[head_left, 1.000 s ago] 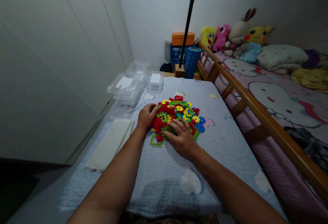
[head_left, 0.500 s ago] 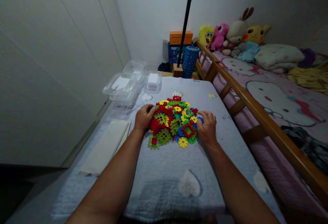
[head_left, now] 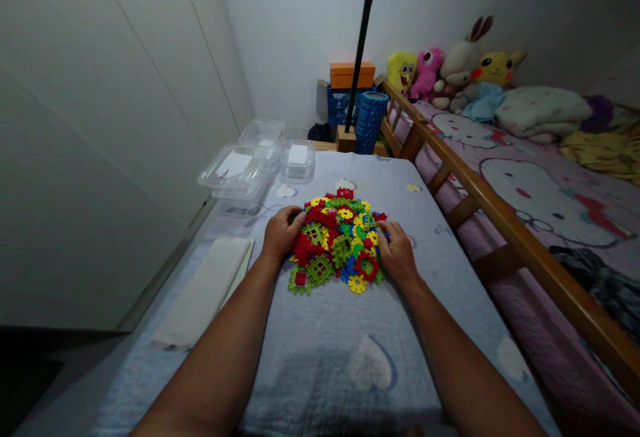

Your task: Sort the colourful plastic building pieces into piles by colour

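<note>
A heap of plastic interlocking toy pieces [head_left: 340, 237] lies on the cloth-covered table, mixing green and red squares with yellow, blue and green notched discs. Against the heap's left side rests my left hand [head_left: 281, 231], thumb apart from the curved fingers. My right hand [head_left: 399, 250] touches the right edge, its fingers bent over the outer pieces and partly hidden. Neither hand lifts a piece that I can make out. A yellow notched disc [head_left: 357, 284] and a green square with a red centre [head_left: 299, 279] lie at the near edge.
Clear plastic boxes [head_left: 235, 169] stand at the far left, beside a smaller box [head_left: 299, 160]. A folded pale cloth [head_left: 205, 290] lies left of my left forearm. The wooden bed rail [head_left: 470, 187] runs along the right. A black pole [head_left: 361, 43] rises behind the table.
My right hand has moved left, pressing the right side of the heap inward. My left hand stays almost where it was, against the left side.
</note>
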`<action>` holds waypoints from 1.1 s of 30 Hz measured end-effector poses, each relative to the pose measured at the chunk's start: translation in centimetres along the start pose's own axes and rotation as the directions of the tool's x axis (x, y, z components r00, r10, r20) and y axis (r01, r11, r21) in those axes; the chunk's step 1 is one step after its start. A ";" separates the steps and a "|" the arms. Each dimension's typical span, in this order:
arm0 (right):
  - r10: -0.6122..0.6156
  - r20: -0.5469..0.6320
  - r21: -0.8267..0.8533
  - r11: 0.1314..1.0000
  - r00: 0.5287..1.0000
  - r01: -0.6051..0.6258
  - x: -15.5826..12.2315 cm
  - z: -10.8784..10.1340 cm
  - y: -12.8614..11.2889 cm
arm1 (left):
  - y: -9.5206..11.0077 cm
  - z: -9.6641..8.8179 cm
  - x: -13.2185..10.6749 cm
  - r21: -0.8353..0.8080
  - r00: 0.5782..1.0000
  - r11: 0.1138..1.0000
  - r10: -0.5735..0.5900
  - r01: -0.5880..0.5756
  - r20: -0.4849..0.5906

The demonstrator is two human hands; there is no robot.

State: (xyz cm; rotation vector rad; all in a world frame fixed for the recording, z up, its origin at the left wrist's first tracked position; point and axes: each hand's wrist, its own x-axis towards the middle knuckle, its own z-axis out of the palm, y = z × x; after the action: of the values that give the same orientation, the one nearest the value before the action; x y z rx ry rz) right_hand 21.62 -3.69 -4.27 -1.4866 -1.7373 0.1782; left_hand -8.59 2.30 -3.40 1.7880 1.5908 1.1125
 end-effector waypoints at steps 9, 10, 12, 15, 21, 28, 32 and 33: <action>0.012 -0.047 -0.182 0.983 0.999 -0.020 0.3 0.5 3.2 | -0.3 0.1 0.3 -0.063 0.998 0.998 -0.031 0.027 -0.056; 0.008 -0.035 -0.200 0.980 0.999 -0.015 0.1 0.8 3.6 | -0.2 0.1 0.3 -0.085 0.997 0.996 -0.045 0.040 -0.055; 0.015 -0.022 -0.232 0.973 1.000 -0.019 -0.2 1.3 4.1 | -0.1 0.0 0.3 -0.125 0.996 0.990 -0.072 0.065 -0.051; 0.033 -0.016 -0.250 0.967 0.999 -0.036 -0.4 1.7 4.4 | 0.0 0.1 0.4 -0.150 0.995 0.985 -0.088 0.080 -0.046; 0.068 0.030 -0.231 0.971 0.997 -0.059 -0.3 1.3 3.6 | -0.1 0.2 0.5 -0.136 0.997 0.988 -0.079 0.075 -0.026; 0.099 -0.042 -0.098 0.990 0.994 -0.103 0.4 0.9 3.7 | -0.2 0.2 0.6 -0.159 0.996 0.984 -0.090 0.084 -0.027; 0.155 -0.100 0.025 0.988 0.983 -0.154 0.8 0.5 3.9 | 0.0 0.0 0.6 -0.167 0.995 0.982 -0.099 0.094 -0.026; 0.176 -0.107 0.054 0.984 0.978 -0.171 0.9 0.4 3.9 | 0.0 0.0 0.7 -0.167 0.994 0.981 -0.102 0.097 -0.025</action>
State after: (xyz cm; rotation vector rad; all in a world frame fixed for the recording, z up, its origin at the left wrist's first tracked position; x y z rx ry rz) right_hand 24.34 -1.67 -6.37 -1.5857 -1.5057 0.2185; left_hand -8.62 2.94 -3.26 1.5733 1.5413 1.1963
